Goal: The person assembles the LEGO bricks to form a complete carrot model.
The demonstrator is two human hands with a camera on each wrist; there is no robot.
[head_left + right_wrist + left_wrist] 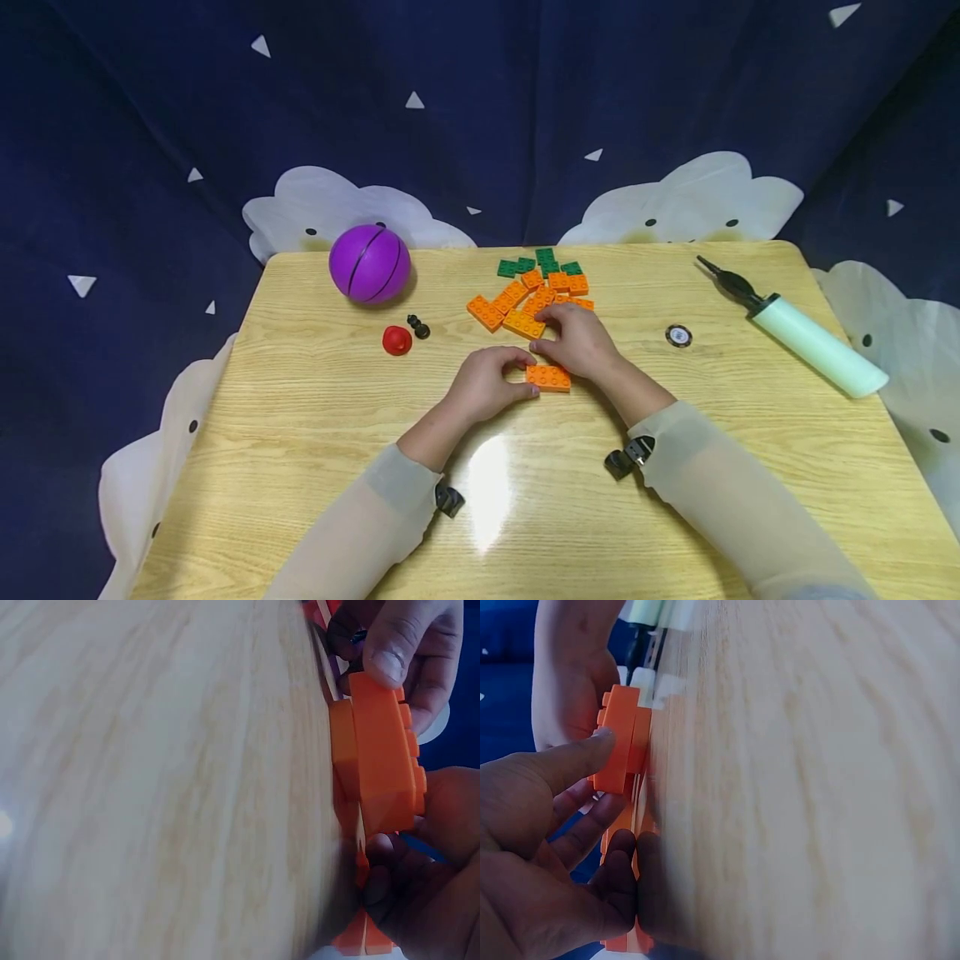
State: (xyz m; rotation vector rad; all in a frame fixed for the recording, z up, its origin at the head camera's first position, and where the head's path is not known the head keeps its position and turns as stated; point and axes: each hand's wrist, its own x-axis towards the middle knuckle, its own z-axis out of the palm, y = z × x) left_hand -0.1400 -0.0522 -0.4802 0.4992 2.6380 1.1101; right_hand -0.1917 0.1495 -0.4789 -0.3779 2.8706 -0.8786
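Between its thumb and fingertips my left hand (486, 382) pinches the left end of an orange toy building brick (551, 379). In the left wrist view this brick (616, 742) sits on top of another orange brick (640, 742) close to the tabletop. My right hand (581, 337) is at the near side of the brick pile. Its bent index finger and thumb are around the right end of a lighter orange brick (521, 323); I cannot tell whether they grip it. In the right wrist view, the stacked brick (386, 761) partly hides the right hand's fingers.
Loose orange bricks (483, 311) lie before several green bricks (545, 257) at the table's (315, 433) back. To the left are a purple ball (370, 264), a small red cap (397, 340) and a black beaded piece (418, 327). A poker chip (678, 336) and hand pump (813, 342) lie right.
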